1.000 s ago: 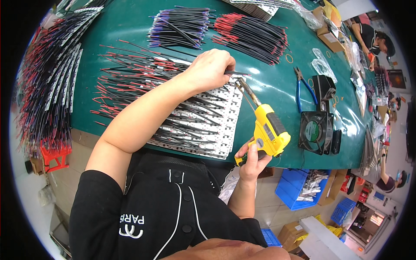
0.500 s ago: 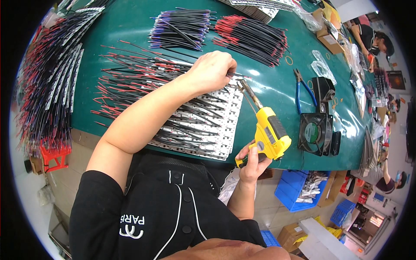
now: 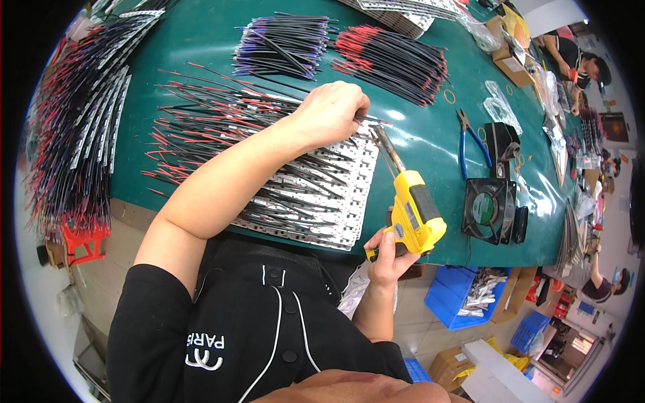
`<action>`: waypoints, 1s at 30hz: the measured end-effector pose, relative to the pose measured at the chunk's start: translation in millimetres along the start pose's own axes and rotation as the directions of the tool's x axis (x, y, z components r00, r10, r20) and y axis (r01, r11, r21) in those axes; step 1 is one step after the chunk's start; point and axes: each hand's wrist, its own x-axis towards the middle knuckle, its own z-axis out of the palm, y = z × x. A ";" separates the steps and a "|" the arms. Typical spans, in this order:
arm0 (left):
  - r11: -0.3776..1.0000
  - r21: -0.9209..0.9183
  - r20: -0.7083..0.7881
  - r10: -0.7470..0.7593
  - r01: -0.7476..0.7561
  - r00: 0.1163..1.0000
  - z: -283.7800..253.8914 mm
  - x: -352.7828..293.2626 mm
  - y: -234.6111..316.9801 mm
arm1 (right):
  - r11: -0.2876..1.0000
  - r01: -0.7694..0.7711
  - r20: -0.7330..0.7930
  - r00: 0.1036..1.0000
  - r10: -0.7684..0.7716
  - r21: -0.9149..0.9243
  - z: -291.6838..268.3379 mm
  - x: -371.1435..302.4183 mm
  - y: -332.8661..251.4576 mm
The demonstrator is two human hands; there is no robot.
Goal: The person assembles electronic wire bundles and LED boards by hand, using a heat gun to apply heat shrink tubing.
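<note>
My left hand point(image 3: 332, 113) is closed in a pinch over the upper right part of the white boards point(image 3: 359, 195). From its fingertips a thin dark wire point(image 3: 376, 121) sticks out toward the right. In my right hand point(image 3: 390, 260) is a yellow and black soldering gun point(image 3: 418, 211), gripped by its handle. The gun's metal tip points up and left, close to the wire end and the boards' edge; whether they touch I cannot tell. Rows of black wires with red ends point(image 3: 195, 127) fan leftward from the boards, partly under my left forearm.
Beyond the boards lie bundles of black-purple wires point(image 3: 282, 47) and black-red wires point(image 3: 393, 64). Blue-handled pliers point(image 3: 463, 148) and a black fan point(image 3: 489, 209) are at right. Wired boards point(image 3: 80, 121) pile up at left. A blue bin point(image 3: 450, 295) stands below the table edge.
The soldering gun has shifted slightly left and down in my right hand. My left hand stays almost in place, still pinching the wire. A co-worker at far right has moved an arm.
</note>
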 end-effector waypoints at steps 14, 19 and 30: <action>0.989 -0.143 0.136 -0.027 0.047 0.990 -14.0 3.5 -1.4 | 1.000 0.010 -0.098 0.995 -0.009 0.009 -2.2 2.3 -5.6; 1.000 0.004 0.056 0.002 -0.002 0.998 -38.7 1.2 -8.8 | 1.000 0.001 -0.170 0.985 0.002 0.021 -6.6 2.8 -14.3; 0.909 0.363 -0.157 -0.155 0.203 0.975 -60.8 13.8 -38.3 | 0.999 0.034 -0.219 0.975 -0.027 0.027 -16.9 -6.7 -17.7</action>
